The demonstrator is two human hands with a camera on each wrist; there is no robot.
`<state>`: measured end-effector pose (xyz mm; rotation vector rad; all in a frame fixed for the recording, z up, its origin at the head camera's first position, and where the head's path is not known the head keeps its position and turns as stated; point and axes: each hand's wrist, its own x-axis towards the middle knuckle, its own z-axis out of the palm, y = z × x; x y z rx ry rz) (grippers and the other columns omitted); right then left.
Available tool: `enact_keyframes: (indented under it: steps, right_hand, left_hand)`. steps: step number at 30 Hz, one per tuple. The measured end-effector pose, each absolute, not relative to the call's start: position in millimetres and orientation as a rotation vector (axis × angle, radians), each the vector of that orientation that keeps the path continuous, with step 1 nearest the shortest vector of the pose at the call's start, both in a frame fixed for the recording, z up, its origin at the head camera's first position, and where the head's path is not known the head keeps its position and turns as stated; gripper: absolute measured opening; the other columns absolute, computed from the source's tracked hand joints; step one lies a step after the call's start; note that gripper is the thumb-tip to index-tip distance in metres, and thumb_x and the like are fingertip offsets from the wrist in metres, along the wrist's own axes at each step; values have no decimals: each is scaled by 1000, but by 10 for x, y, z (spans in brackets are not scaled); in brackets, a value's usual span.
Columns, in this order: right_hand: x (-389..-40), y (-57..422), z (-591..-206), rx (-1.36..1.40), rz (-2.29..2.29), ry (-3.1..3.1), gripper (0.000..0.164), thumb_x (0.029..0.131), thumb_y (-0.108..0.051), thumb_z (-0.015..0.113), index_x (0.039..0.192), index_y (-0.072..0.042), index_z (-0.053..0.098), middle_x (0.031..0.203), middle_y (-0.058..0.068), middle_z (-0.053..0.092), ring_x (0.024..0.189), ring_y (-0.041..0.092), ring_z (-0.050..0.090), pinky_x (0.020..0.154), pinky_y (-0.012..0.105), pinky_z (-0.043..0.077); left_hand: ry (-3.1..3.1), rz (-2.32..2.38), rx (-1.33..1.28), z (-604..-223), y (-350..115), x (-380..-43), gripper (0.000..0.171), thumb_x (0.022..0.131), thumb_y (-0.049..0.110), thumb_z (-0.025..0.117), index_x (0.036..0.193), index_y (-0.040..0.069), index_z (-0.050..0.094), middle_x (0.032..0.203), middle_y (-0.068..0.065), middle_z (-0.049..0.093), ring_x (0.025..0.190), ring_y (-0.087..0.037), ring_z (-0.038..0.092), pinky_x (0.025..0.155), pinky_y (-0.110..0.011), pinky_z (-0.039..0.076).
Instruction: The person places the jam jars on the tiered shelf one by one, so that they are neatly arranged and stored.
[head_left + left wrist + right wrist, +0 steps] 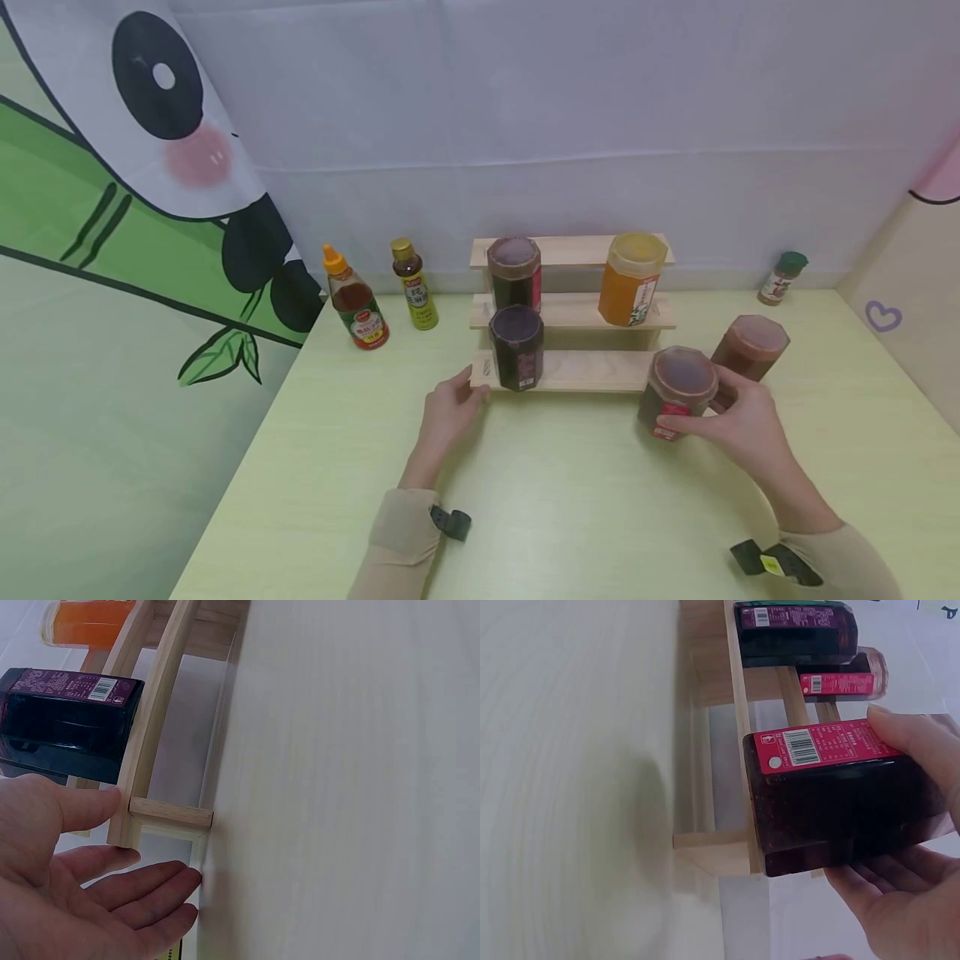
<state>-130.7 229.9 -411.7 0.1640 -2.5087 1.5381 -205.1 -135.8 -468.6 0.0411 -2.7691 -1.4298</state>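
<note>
The right hand [741, 422] grips a dark jar [681, 379] near the right end of the lowest shelf [588, 370], while the left hand [453, 408] pinches the rack [572, 309], and the jar could tip if set only half on.

The head view looks down across the bench [562, 500]; both close wrist views, seemingly turned sideways, share the shelf [171, 812].

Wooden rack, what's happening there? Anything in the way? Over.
Left hand on wooden rack, left end. Right hand holding a red-labelled jar by bottom shelf's right end. Purple-labelled jar at left end, out of the way.
</note>
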Motion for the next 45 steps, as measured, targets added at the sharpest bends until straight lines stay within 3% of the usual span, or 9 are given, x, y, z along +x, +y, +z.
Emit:
enact_keyframes:
  steps: [6,23,29,45]
  right_hand:
    - [-1331,2214,-4061,166,1549,-2525,75,64,-16,91,128,2,55,115,14,63,101,1,58,87,11,43]
    - [-1558,1925,-3942,236,1643,-2466,74,65,-19,90,130,-8,57,119,7,63,110,12,59,92,18,44]
    - [-1713,1782,-3979,237,1704,-2414,79,66,-21,90,134,-4,53,122,10,61,111,20,59,92,21,45]
    - [-1956,1438,-3988,240,1831,-2345,77,66,-14,89,132,-1,53,125,13,58,117,25,55,98,34,43]
  left_hand:
    - [-2771,-1431,33,-4696,-1354,-2060,52,92,30,65,137,7,51,121,-13,63,110,-24,60,92,-39,48]
    - [-2752,-1469,14,-4688,-1375,-2045,53,92,28,65,137,4,49,118,-14,64,105,-24,62,89,-37,50]
    - [-2751,-1449,-1,-4694,-1373,-2049,52,92,29,65,136,4,51,117,-13,65,104,-23,63,89,-36,50]
    - [-2758,-1430,16,-4662,-1361,-2020,54,92,30,65,136,2,50,119,-14,64,107,-25,61,90,-38,50]
